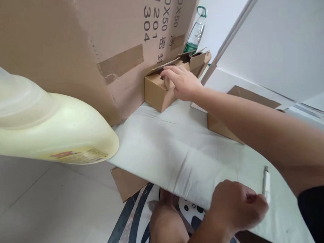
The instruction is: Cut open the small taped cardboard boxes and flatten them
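Brown cardboard makes the small open box under the right hand; its fingers bend over the top of the box — I cannot tell if they pinch anything; the left hand is curled like a fist, with a thin white tool just beside it; the small box sits on a pale table, next to a big printed carton; a clear bottle shows behind it; a fat yellow jug is off to the left — quite close up.
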`<state>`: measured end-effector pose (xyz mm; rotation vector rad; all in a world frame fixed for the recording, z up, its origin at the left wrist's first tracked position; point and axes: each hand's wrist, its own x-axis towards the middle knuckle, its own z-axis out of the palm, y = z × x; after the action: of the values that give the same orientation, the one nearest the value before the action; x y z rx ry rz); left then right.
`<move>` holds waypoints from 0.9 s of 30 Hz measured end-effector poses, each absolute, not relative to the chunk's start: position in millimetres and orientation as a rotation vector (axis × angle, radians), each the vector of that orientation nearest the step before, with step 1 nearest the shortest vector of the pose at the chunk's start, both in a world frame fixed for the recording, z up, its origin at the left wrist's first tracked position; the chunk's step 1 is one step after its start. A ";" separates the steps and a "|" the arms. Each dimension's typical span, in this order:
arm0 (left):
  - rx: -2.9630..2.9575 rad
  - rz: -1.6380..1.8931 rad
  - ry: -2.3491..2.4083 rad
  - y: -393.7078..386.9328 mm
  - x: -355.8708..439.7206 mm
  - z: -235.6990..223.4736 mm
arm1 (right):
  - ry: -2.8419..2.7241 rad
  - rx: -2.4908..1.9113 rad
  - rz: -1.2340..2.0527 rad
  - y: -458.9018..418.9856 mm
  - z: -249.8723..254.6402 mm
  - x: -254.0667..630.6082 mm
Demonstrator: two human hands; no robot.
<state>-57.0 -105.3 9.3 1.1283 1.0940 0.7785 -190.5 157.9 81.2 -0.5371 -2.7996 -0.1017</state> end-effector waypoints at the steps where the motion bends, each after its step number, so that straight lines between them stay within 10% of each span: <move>1: 1.106 0.765 1.083 -104.7 -61.7 10.0 | -2.829 -0.518 -0.138 164.9 77.9 -205.6; 6: 0.972 0.897 1.080 -103.7 -75.3 15.4 | -2.824 -0.565 -0.232 172.1 67.1 -213.7; 17: 1.152 2.465 1.201 -139.6 -85.4 23.4 | -2.616 -0.593 -0.153 66.3 99.7 15.5; 27: 1.572 1.579 1.583 -97.4 -86.4 6.4 | -2.587 -0.312 0.051 -88.0 82.3 176.5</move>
<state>-86.4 -97.4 6.4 1.5716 1.5827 1.5789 176.5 -88.0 82.3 -0.3120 -2.5875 0.0507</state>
